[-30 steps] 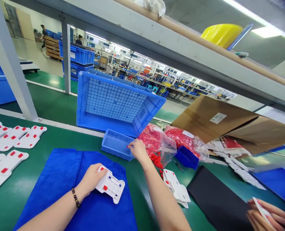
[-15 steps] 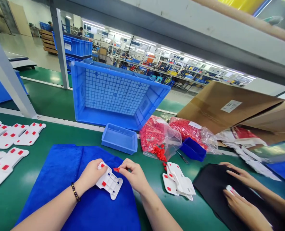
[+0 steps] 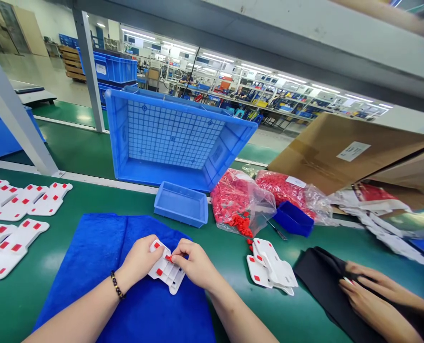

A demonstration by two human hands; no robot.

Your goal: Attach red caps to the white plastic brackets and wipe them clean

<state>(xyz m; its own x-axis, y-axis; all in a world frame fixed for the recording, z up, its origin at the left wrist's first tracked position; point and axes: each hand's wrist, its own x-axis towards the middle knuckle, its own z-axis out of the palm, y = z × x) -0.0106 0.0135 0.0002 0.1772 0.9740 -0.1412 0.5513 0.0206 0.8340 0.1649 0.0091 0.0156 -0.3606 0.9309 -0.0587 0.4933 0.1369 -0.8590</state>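
Note:
My left hand (image 3: 140, 261), with a beaded bracelet at its wrist, grips the upper left edge of a white plastic part (image 3: 173, 281) above a blue cloth (image 3: 100, 267). Red pads fill some of the part's square pockets; other pockets show bare. Between the thumb and fingers of my right hand (image 3: 193, 263) is a small red piece (image 3: 169, 258), held against the part's upper edge. To the right lie stacked white parts (image 3: 274, 267) with red pads. More such parts (image 3: 13, 247) cover the left of the table.
Behind the cloth stand a small blue tray (image 3: 181, 204) and a large tilted blue crate (image 3: 169, 138). Bags of red pieces (image 3: 233, 197), a dark blue bin (image 3: 294, 219) and a cardboard box (image 3: 340, 147) are at right. Another person's hands (image 3: 376, 295) hold black cloth (image 3: 322, 281).
My right hand has moved left and brought the red piece onto the white part. The other person's hands have shifted on the black cloth. The view has moved slightly.

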